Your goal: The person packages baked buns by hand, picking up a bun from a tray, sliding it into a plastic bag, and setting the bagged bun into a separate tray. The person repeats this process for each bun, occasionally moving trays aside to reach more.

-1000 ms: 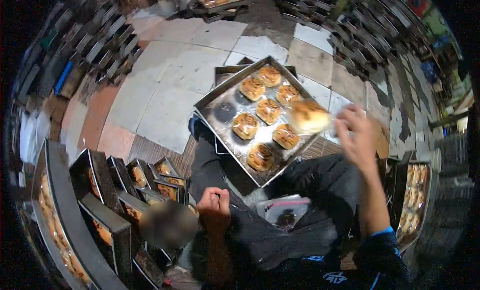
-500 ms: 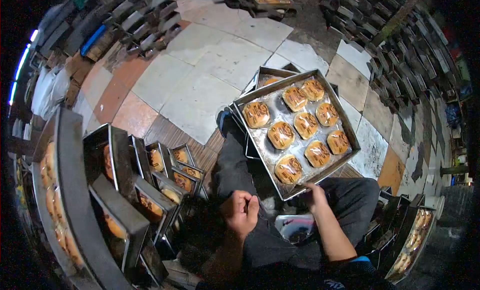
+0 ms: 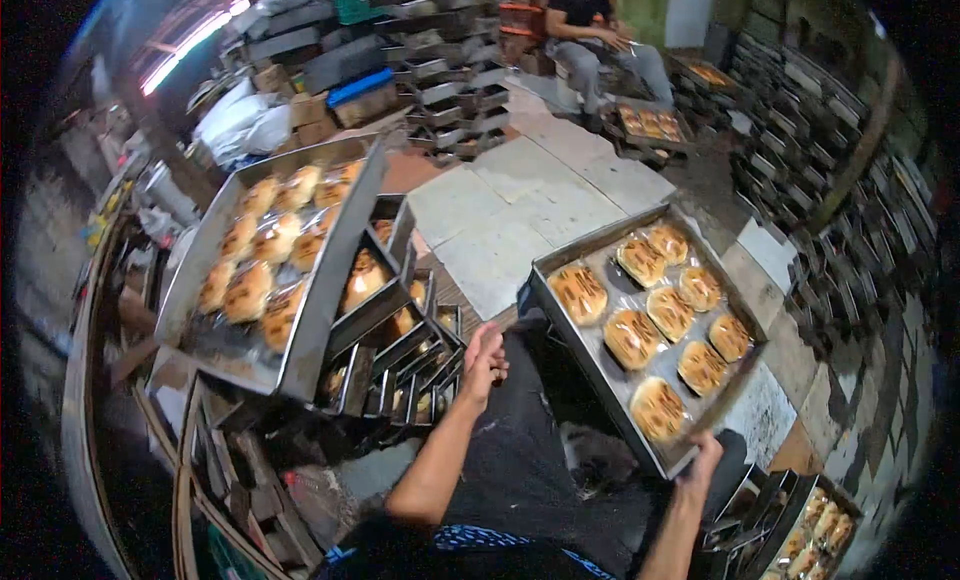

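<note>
A square metal tray (image 3: 560,325) of round, brown-marked buns in clear wrap lies over my lap, tilted. At its near right corner my right hand (image 3: 697,462) grips the rim. My left hand (image 3: 483,365) is raised between this tray and the stack on the left, touching neither, its fingers apart and nothing in them. On top of the left stack rests another metal tray (image 3: 330,280) with several wrapped buns.
More bun trays (image 3: 375,330) are stacked at the left. At the lower right stands another filled tray (image 3: 815,540). A seated person (image 3: 590,40) is at the back, near a bun tray (image 3: 655,125). Piled empty trays (image 3: 445,70) line the background.
The view has swung up and left, bringing the seated person into sight. My left hand has gone from curled to open. My right hand remains at the tray's corner.
</note>
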A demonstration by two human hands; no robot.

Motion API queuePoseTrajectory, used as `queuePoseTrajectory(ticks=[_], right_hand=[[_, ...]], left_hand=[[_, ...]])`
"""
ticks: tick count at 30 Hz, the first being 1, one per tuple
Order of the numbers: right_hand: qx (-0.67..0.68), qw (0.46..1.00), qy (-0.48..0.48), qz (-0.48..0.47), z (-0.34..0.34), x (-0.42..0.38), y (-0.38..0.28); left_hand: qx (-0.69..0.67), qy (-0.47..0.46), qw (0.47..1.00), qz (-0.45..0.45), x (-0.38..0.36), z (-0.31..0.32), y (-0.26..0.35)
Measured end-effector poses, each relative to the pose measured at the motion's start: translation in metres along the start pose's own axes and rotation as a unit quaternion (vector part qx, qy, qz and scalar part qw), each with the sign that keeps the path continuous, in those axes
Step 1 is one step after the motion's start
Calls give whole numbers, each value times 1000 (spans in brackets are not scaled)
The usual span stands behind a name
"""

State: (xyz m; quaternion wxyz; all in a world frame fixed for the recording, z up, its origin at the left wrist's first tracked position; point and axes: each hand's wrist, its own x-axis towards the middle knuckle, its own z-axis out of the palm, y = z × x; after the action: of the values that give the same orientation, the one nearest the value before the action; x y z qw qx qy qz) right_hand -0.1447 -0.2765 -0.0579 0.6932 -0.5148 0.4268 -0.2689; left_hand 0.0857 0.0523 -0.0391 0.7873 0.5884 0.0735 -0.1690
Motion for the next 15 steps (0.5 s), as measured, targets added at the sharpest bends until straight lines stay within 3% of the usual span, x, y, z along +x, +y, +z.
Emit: queuePoseTrajectory(ticks=[2,4,5,6,8,9,10,11,12,13,14,15], right_hand=[[-32,996,-52,-72,-56,21,3],[-94,981,-50,-163,-74,19,-39],[-94,979,-73,-167,-70,19,-62],[-70,980,-129,-133,-63,18,-87],[-24,972,-227,-62,-41,25,-124],[-92,940,-176,-279,-21,55,-120],[-150,856,-113,-482,4,80,-117],[-67,922,-239,-296,49,52,-155],[17,932,-351,-89,101,20,-196],[-69,868,-432,-233,135,62,-201],[-2,892,-414,-179,186,24,-221],[77,854,-512,-58,237,-8,-239]], left_hand=[[-46,-141,985,84,-35,-14,48],[-107,-237,951,167,-85,-8,112],[-64,-259,936,230,-110,-12,136],[16,-225,927,301,-128,-21,151],[106,-100,958,248,-174,-31,177],[31,-53,967,249,-192,-34,181],[89,-97,884,449,-198,-55,175],[42,-72,876,476,-208,-68,173],[-48,42,862,502,-223,-67,180],[-42,98,855,507,-232,-84,179],[-101,227,846,472,-245,-89,179],[-140,252,847,446,-253,-91,193]])
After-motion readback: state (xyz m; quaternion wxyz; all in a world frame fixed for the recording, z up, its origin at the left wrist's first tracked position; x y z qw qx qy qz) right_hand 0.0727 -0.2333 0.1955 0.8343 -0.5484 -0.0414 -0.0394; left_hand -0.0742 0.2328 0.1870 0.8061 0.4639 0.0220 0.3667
